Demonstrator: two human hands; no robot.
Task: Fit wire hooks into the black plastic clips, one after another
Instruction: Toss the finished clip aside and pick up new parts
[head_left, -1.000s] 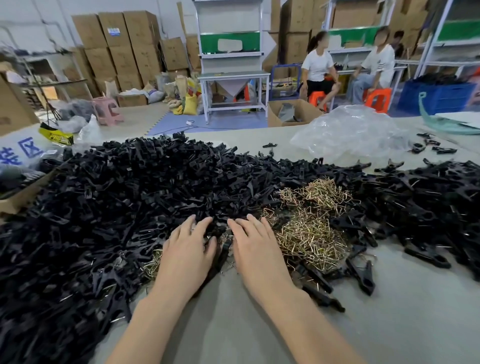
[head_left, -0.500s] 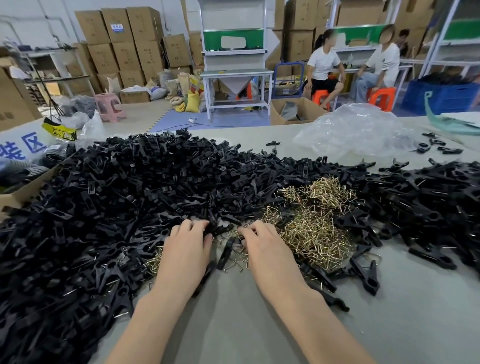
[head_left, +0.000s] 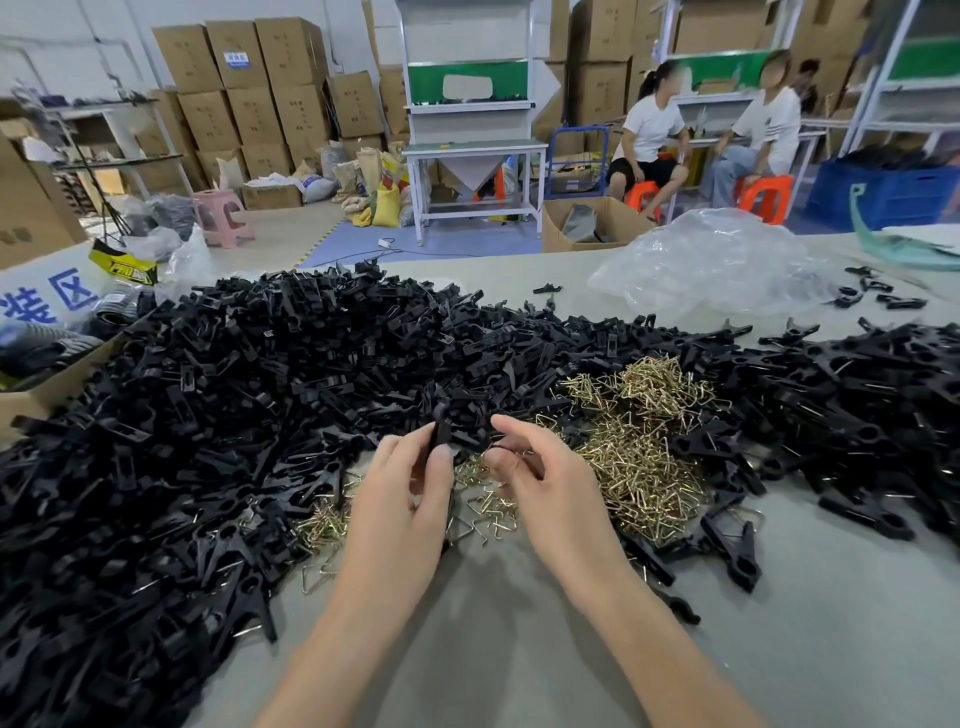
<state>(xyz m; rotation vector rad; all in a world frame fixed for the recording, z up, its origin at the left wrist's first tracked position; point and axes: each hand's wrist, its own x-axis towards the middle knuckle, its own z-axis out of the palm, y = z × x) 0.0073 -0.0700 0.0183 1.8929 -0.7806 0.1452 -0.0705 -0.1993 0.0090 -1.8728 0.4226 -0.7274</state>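
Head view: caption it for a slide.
Left hand holds a black clip; right hand curls beside it over the pile of wire hooks.

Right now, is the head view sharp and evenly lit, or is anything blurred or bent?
Head view: soft even light, faint shadows on the grey table; wide-angle bending at the edges; black plastic clip in the left hand slightly blurred.

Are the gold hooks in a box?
No, the hooks lie in a loose heap on the table.

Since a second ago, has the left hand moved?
Yes. The left hand lifted off the table beside the wire hooks and now pinches a black clip.
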